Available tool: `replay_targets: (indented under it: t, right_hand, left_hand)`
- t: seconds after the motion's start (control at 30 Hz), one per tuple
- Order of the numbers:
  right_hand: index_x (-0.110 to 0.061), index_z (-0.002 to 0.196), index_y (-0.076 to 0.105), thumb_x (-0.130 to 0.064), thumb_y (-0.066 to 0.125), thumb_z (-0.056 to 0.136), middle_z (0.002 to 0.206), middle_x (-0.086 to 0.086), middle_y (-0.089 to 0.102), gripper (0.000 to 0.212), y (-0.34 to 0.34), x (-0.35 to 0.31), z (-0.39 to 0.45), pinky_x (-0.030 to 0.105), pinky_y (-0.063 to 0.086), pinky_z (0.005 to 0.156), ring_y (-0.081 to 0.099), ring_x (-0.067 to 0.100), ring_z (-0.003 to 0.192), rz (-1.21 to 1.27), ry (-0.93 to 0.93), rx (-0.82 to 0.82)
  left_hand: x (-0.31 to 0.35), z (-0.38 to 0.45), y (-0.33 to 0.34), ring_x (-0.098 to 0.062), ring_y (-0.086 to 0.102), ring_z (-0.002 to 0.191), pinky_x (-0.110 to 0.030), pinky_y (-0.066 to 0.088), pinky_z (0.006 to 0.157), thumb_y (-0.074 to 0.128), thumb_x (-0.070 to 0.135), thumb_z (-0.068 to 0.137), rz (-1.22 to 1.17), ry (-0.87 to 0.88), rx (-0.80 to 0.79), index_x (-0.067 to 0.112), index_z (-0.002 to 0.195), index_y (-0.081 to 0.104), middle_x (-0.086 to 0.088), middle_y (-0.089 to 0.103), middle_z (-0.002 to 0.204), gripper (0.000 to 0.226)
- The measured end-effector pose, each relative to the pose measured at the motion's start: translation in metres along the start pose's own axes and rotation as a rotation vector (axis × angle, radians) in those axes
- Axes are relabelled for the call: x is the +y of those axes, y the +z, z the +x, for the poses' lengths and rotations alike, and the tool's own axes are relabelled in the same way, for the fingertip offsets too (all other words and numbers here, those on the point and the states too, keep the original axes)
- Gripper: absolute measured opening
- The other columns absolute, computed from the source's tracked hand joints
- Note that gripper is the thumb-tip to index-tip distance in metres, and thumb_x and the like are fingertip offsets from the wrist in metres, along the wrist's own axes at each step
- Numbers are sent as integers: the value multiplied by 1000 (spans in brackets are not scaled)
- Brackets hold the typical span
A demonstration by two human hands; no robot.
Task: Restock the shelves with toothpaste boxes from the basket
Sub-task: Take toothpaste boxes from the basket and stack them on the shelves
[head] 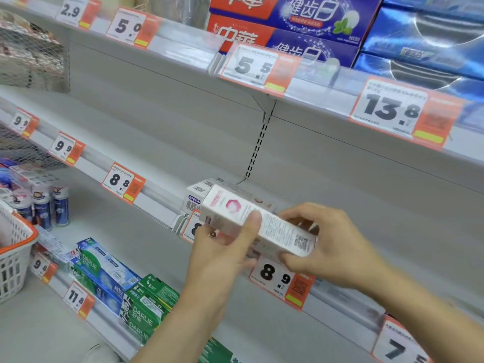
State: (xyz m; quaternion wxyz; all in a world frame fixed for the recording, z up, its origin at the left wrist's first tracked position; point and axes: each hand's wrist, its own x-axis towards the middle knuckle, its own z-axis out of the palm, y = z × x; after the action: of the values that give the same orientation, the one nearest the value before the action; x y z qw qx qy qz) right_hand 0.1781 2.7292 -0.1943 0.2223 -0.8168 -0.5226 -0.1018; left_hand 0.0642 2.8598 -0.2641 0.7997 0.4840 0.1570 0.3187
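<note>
We hold a white toothpaste box (258, 224) with a pink flower mark, tilted, at the middle shelf (157, 205) edge: left hand (222, 247) and right hand (332, 244) both pinch it. Tags read 8.8, 8.9. DARLIE boxes (141, 307) fill the lower shelf; a white basket (15, 258) sits left, contents unclear.

Orange price tags (272, 70) on rail edges, small spray cans (60, 205), wire mesh divider (34, 48)

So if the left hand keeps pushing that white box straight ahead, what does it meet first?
Probably the boxes already on the shelf; the white box in the left hand seems almost against them, though depth is unclear.
</note>
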Motion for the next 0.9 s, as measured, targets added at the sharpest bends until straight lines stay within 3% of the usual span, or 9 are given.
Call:
replay_targets:
  t: [0.07,0.17,0.23,0.33,0.5,0.57,0.73,0.8,0.9]
  right_hand:
    - [-29,106,69,-27,86,62,95,-16,62,47,13,-1,-9,23,48,75,61,8,90,-16,-161,42]
    - [-32,114,68,-44,86,68,113,-12,60,50,19,-3,-25,20,47,89,60,13,110,93,-215,32]
    - [-40,116,67,-57,79,71,121,-15,61,50,12,-4,-29,18,48,93,61,10,115,244,-54,3]
    - [-37,122,64,-53,79,70,118,-10,70,57,5,2,-25,33,58,88,70,15,104,587,227,-201]
    - [-21,111,72,-35,86,69,115,7,73,46,2,7,-22,41,58,88,72,28,100,778,351,-245]
    - [-19,114,70,-37,91,65,112,10,73,56,1,8,-20,42,56,90,71,28,98,742,356,-282]
    - [-23,133,53,-25,88,74,112,8,73,68,-2,-5,-8,50,57,92,70,31,101,696,305,-195]
    - [-29,138,45,-23,84,73,106,12,74,75,-10,-7,-2,52,57,84,70,38,97,671,306,-200]
    - [-30,140,48,-18,80,77,105,6,76,72,-18,-4,0,41,61,80,73,27,96,567,251,-340]
  left_hand:
    - [3,-3,0,-21,75,94,-40,63,78,76,38,73,-127,-28,-26,20,123,62,-1,78,102,55]
    - [4,-3,-7,-26,74,98,-44,61,80,76,29,75,-201,-21,-42,19,123,66,-9,77,107,49]
    - [6,-3,-13,-30,74,99,-44,61,81,77,23,73,-243,-29,-77,15,123,65,-13,76,109,52]
    - [8,-1,-17,-32,73,100,-41,62,79,74,13,73,-285,-6,-136,7,123,62,-18,74,109,52]
    - [8,0,-16,-31,72,102,-42,61,83,74,6,70,-389,4,-121,5,119,61,-18,74,111,51]
    - [6,1,-13,-29,73,98,-44,60,87,73,8,72,-377,6,-102,5,121,60,-18,74,109,51]
    - [5,4,-14,-24,75,81,-33,61,68,75,19,73,-50,8,-240,15,118,65,-9,78,98,47]
    - [3,5,-18,-17,75,94,-24,59,77,75,26,80,183,57,-361,22,120,68,-1,77,104,41]
    - [2,5,-19,-22,70,101,-35,56,93,69,44,87,469,118,-475,31,126,67,2,73,112,41]
